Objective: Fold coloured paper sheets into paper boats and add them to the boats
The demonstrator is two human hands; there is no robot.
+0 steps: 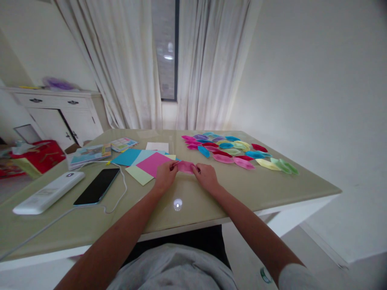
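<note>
Between my two hands, a small folded piece of pink paper (185, 166) is held by its ends above the table. My left hand (166, 174) pinches its left end, and my right hand (207, 176) pinches the right end. Just left of my left hand lie flat paper squares: a magenta sheet (152, 163), a blue sheet (126, 156) and a pale green sheet (139, 175). To the right, beyond my right hand, several folded paper pieces in pink, red, blue, yellow and green are spread in rows, with a pink folded piece (223, 158) nearest to it.
On the left of the table (242, 193) lie a white power bank (48, 192), a black-screened phone (97, 187) and a white cable (124, 189). Booklets (90, 154) are stacked behind them. A white cabinet (57, 106) and a red bag (45, 161) stand at far left.
</note>
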